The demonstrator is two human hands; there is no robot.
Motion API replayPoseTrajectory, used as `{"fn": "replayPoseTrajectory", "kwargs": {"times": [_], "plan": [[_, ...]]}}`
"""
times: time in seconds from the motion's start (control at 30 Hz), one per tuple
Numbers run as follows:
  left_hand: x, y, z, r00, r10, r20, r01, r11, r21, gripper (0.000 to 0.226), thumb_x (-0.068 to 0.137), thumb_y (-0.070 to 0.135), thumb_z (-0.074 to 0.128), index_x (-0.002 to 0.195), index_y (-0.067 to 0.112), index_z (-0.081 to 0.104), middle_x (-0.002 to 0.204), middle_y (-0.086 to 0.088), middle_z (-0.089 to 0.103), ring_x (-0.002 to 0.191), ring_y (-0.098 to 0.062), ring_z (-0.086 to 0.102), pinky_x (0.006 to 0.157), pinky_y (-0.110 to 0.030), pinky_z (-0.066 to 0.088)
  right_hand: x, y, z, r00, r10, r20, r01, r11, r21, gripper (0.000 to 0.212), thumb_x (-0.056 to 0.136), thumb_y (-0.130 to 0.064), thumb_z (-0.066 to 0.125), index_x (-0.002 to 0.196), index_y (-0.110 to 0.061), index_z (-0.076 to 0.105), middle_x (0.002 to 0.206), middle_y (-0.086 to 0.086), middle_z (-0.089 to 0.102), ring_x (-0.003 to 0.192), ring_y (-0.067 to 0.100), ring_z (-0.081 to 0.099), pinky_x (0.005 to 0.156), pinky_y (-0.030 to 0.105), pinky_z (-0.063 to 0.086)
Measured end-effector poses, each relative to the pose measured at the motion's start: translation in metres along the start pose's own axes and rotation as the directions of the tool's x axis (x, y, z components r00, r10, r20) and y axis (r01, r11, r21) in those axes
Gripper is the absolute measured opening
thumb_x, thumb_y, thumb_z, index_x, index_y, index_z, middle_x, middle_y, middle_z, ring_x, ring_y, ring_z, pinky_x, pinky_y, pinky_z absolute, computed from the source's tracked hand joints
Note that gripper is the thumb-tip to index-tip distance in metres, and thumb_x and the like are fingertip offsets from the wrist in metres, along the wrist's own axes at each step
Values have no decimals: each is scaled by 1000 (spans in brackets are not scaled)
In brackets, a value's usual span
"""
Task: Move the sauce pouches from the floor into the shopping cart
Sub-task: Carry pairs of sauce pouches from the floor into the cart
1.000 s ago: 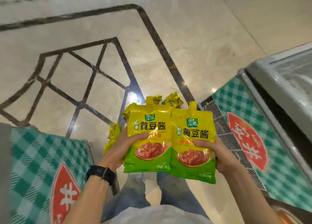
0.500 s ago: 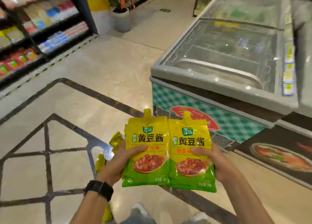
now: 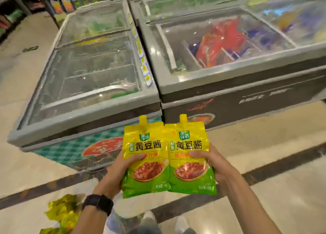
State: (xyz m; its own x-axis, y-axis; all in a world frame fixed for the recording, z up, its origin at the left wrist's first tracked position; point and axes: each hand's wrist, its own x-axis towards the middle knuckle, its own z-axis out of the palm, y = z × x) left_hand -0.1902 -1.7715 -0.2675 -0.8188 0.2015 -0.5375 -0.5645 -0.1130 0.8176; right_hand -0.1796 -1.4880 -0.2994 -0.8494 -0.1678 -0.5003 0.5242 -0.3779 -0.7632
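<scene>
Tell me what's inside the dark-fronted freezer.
Through the glass lid of the dark-fronted freezer: red packets in the middle, blue-purple ones beside them, split by pale dividers. Blur and glare hide labels; whatever lies beneath the packets is covered.

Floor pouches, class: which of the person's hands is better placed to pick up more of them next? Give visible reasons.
Probably left: the floor pouches lie lower left, nearest the left hand; the right hand is farther across. Both are full: left pouch, right pouch.
</scene>
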Motion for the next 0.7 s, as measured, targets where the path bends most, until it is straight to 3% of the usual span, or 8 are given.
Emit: {"fn": "replayPoseTrajectory", "kwargs": {"times": [0.07,0.17,0.23,0.33,0.43,0.53,0.63,0.7], "plan": [[32,13,35,997,-25,71,21,998,54,94,39,31,94,126,10,63,110,-17,76,85,-32,77,65,-38,63,-6,-13,-32,997,-38,-69,42,997,59,86,53,-9,88,131,-5,53,121,24,67,109,45,65,94,61,50],[81,28,90,981,-75,181,55,992,117,72,56,22,84,124,11,64,109,-17,76,85,-32,77,67,-39,64,-10,-32,-80,977,-83,-195,110,985,134,81,54,-7,84,130,-4,54,117,23,69,103,43,68,81,50,58],[115,38,127,963,-110,248,72,985,159,75,56,24,85,127,13,62,112,-16,75,92,-34,76,71,-40,63,-10,-46,-109,955,-96,-279,150,972,181,84,51,-8,85,130,-4,54,116,23,69,102,42,68,76,46,59],[165,50,181,921,-153,357,84,976,202,70,61,22,84,128,14,63,118,-16,73,105,-40,71,91,-51,57,-6,-68,-151,919,-120,-376,212,953,217,81,55,-6,84,130,-3,53,118,24,68,104,44,67,81,49,58],[222,65,237,876,-204,436,91,960,266,84,45,31,96,122,14,68,118,-17,73,106,-40,70,99,-56,51,0,-95,-192,867,-116,-485,250,942,221,77,58,-6,83,130,-3,54,119,23,68,104,42,67,86,52,57],[273,74,304,778,-300,552,123,934,334,81,43,34,96,118,16,71,117,-17,74,105,-40,71,96,-56,54,-2,-118,-235,802,-103,-589,305,917,255,74,61,-4,81,130,-2,54,118,23,69,100,40,69,78,46,58],[312,74,374,713,-377,591,156,907,390,87,20,36,102,100,14,78,104,-18,77,86,-35,76,74,-46,63,-13,-132,-271,718,-76,-692,358,893,273,77,60,-4,83,131,-1,53,117,23,69,96,39,71,73,43,58],[330,73,423,638,-435,635,169,884,437,86,20,34,103,101,14,78,105,-20,76,86,-37,76,72,-46,63,-24,-141,-299,667,-73,-742,418,860,291,85,52,-8,88,129,-2,54,114,22,70,95,39,71,73,43,59]]}}
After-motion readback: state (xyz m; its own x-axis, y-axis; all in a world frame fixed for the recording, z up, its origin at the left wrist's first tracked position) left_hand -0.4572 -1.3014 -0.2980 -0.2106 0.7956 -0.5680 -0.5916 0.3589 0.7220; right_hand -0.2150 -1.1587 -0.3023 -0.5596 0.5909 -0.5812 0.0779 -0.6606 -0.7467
